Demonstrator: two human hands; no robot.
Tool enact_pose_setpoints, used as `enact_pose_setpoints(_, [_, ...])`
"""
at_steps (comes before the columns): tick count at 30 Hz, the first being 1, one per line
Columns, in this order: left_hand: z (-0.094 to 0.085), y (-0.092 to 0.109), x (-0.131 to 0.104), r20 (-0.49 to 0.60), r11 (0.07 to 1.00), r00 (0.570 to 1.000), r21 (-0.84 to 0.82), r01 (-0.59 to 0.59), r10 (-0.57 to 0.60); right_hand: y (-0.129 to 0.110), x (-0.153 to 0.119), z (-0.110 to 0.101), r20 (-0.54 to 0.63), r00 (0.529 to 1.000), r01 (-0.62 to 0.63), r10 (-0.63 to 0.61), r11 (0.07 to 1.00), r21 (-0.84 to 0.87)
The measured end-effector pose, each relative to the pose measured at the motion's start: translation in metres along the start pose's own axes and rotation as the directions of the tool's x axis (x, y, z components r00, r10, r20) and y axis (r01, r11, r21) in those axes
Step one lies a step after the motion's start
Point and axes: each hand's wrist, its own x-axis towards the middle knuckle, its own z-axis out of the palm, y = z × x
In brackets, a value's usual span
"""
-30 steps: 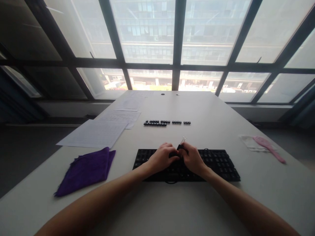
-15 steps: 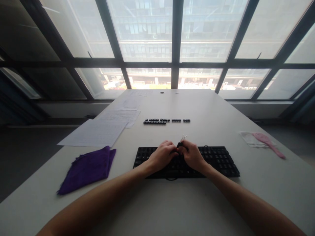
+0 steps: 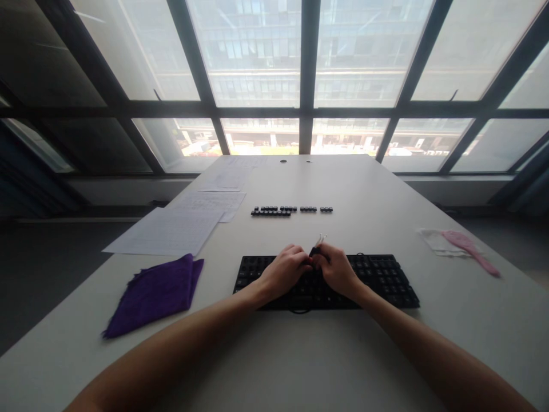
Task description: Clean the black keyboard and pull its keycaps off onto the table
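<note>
A black keyboard lies across the near part of the white table. Over its middle, my right hand is closed on a keycap puller, whose two thin wire prongs point up and away past the fingers. A small black keycap sits by the prongs, between the two hands. My left hand is closed too, its fingertips pressed together at the keycap and meeting the right fingers. What the left fingertips grip is mostly hidden.
Beyond the keyboard, removed black keycaps stand in short rows. On the left are a folded purple cloth and printed paper sheets. A pink hairbrush rests partly on a white tissue at the right.
Both hands keep almost the same pose over the keyboard. The whole view has shifted very slightly; nothing on the table has visibly moved.
</note>
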Motion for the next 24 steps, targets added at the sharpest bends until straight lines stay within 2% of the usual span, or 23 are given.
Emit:
enact_pose_setpoints(6, [0.0003, -0.0011, -0.0003, -0.029, 0.999, 0.999, -0.030, -0.022, 0.022, 0.0032, 0.0009, 0.0010, -0.022, 0.999, -0.037, 0.039, 0.995, 0.092])
enact_pose_setpoints(15, [-0.0011, 0.0014, -0.0032, -0.119, 0.991, 0.993, -0.136, -0.001, -0.015, -0.0023, -0.0029, 0.0009, -0.160, 0.986, 0.043, -0.050, 0.998, -0.048])
enact_pose_setpoints(19, [-0.0025, 0.0027, -0.0054, -0.169, 0.990, 0.985, -0.139, 0.018, -0.042, -0.0059, -0.0031, 0.0019, -0.127, 0.991, 0.034, -0.041, 0.998, -0.055])
enact_pose_setpoints(24, [-0.0056, 0.0073, -0.0060, -0.110, 0.999, 0.993, -0.002, -0.046, 0.046, -0.0046, -0.0003, -0.0004, -0.092, 0.996, 0.020, -0.020, 1.000, 0.000])
